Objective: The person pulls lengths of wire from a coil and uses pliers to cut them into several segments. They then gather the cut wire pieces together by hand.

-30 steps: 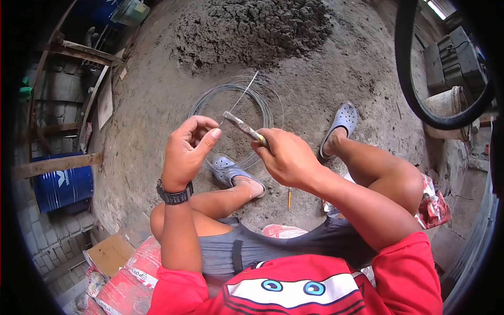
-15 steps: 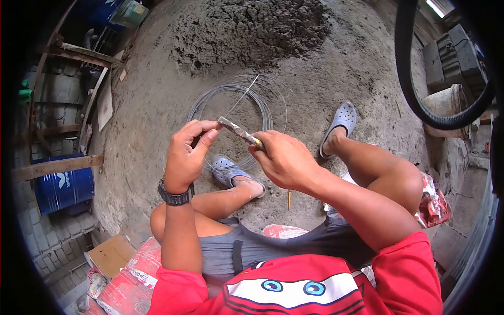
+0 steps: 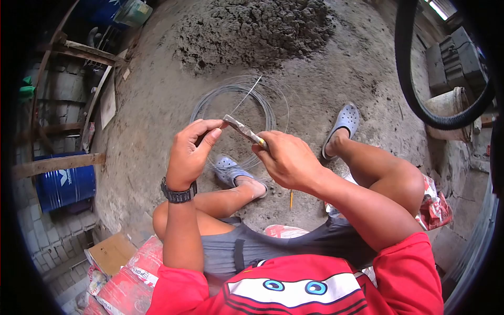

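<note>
My right hand (image 3: 291, 161) is wrapped round a flat, worn grey metal tool (image 3: 242, 129) with a bit of yellow near the grip. The tool slants up and left toward my left hand (image 3: 190, 152), which wears a dark watch. There my left thumb and fingers pinch right at the tool's tip. From that tip a straight piece of wire (image 3: 247, 94) runs up and right; its held end is hidden by my fingers. Below both hands a coil of thin grey wire (image 3: 197, 107) lies on the floor, partly covered by my left hand and the tool.
A heap of wet grey mortar (image 3: 257, 31) lies ahead. A yellow pencil-like stick (image 3: 291, 199) is on the floor between my legs. Blue drum (image 3: 65, 184) and wooden beams (image 3: 58, 165) stand left. At right are a bucket (image 3: 446, 107), concrete blocks (image 3: 459, 58) and a hanging black hose (image 3: 404, 63).
The whole view has shifted slightly. Both hands keep nearly the same pose, with the tool's tip still at my left fingers.
</note>
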`<state>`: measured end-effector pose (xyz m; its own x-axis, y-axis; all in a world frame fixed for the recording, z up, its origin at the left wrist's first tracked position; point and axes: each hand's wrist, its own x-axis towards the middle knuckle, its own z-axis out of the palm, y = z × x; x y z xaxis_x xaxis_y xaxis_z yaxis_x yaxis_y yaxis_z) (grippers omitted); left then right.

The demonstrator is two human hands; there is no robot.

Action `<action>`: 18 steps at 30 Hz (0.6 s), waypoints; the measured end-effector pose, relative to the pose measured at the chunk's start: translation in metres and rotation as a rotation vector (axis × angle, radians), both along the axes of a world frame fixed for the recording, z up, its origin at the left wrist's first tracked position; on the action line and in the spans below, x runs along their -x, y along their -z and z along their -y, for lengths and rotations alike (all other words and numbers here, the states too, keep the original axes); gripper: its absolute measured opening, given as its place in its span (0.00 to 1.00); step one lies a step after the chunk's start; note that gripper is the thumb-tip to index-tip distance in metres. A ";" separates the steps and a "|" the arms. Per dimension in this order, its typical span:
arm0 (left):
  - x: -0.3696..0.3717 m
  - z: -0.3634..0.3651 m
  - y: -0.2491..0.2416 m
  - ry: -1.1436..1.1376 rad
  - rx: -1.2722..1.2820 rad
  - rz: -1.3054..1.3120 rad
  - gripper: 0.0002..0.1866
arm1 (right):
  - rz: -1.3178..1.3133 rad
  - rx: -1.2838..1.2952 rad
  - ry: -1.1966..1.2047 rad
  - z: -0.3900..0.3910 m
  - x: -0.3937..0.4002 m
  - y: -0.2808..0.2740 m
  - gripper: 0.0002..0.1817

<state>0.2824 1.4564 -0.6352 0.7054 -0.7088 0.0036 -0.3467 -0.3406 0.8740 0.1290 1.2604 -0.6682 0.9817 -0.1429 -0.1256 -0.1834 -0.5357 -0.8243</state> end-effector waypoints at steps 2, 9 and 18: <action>-0.001 -0.001 0.000 0.005 0.014 0.011 0.10 | 0.039 -0.015 -0.009 0.003 -0.003 -0.002 0.16; -0.001 -0.008 -0.005 0.072 0.477 -0.535 0.11 | -0.550 -1.655 -0.363 0.008 0.006 -0.007 0.25; -0.001 -0.009 0.008 -0.045 0.166 -0.414 0.07 | -0.423 -0.731 -0.050 0.031 -0.015 -0.024 0.20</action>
<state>0.2834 1.4653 -0.6428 0.7012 -0.6913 -0.1744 0.0554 -0.1910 0.9800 0.1438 1.2291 -0.6442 0.8344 0.1599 -0.5275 -0.5445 0.0900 -0.8339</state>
